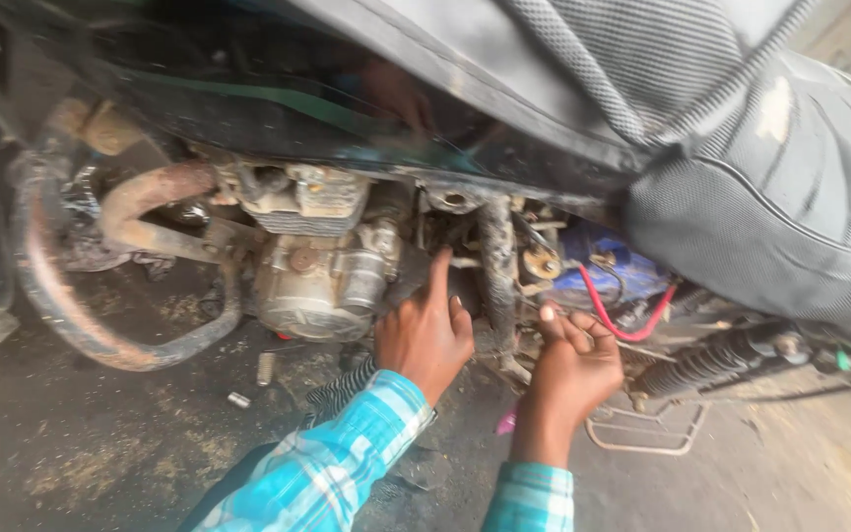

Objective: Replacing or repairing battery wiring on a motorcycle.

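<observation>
I look down at the side of a motorcycle with a dusty engine under a black tank and a grey-black seat. My left hand, in a blue checked sleeve, reaches to the frame tube just right of the engine, index finger stretched up, other fingers curled, holding nothing that I can see. My right hand is cupped just right of that tube, fingers bent up toward a brass-coloured part and a blue battery with a red wire. Whether it grips something is hidden.
A rusty exhaust pipe curves down at the left. A black shock spring and a wire footrest frame lie to the right. Small metal bits lie on the dirty ground.
</observation>
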